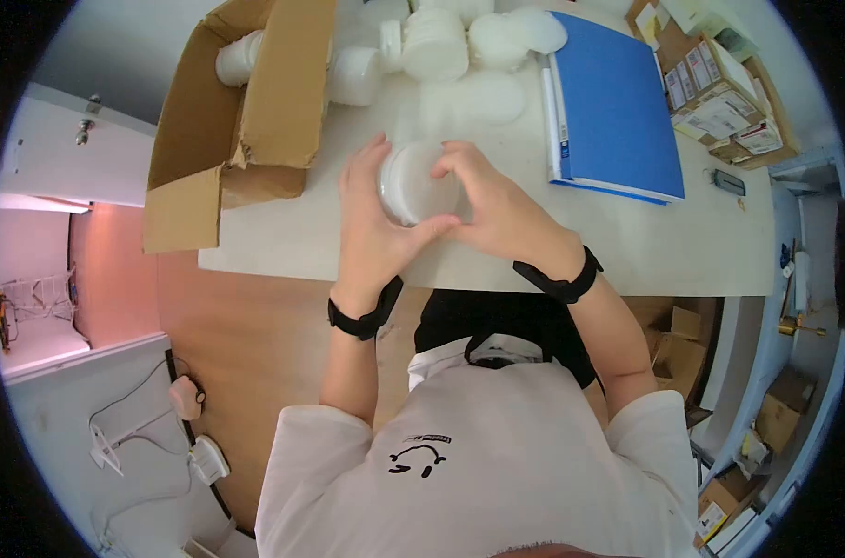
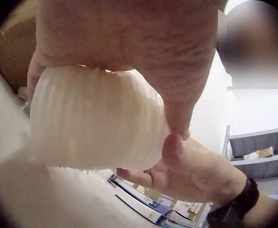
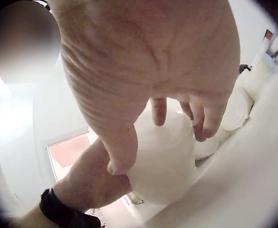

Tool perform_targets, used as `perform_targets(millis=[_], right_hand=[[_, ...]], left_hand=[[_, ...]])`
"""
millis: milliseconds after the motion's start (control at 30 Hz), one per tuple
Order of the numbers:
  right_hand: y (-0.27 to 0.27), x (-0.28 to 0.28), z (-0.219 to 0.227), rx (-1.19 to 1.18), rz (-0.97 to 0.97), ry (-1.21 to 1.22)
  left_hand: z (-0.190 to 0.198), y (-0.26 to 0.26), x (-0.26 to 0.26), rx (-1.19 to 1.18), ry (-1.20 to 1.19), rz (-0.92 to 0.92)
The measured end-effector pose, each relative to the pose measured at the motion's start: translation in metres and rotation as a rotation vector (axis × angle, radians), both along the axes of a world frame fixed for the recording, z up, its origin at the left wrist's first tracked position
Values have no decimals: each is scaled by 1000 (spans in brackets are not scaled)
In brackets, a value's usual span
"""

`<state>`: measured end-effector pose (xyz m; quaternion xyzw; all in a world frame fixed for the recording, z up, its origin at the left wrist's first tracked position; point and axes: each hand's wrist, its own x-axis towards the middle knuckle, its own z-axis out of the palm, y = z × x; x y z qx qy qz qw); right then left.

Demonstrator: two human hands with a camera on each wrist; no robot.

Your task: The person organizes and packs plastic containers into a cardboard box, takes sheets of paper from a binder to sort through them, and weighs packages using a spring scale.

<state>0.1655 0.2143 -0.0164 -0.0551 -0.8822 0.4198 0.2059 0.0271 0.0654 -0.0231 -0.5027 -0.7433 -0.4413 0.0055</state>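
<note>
Ribbed white cylinder [image 1: 411,186] over the near part of the table [image 1: 655,244]; the left hand [image 1: 374,221] curls its fingers round the left side, the right hand [image 1: 499,209] grips the right with bent, parted fingers. Left, cardboard box [image 1: 287,79]; far, white containers [image 1: 436,48]; right, blue binder [image 1: 618,107].

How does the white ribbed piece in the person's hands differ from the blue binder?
Shape: the white ribbed piece is rounded; the blue binder is flat and rectangular. State: the left hand and right hand hold the white ribbed piece; the blue binder lies untouched on the table. Colour: the white ribbed piece is pale, the blue binder vivid.
</note>
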Motion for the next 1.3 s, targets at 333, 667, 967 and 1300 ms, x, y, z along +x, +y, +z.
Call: perform_targets(millis=[333,667,967,1300], right_hand=[[74,-34,3,558,-564,-379],[64,-20,14,-15,-487,-407],[12,-8,26,-114,52,6],[8,-5,22,229,12,38]], left_hand=[[-3,1,-6,41,-159,73],[-2,-4,-9,93,-491,80],[-8,-13,-17,117,-646,-215],[-7,-6,-26,22,-448,-212]])
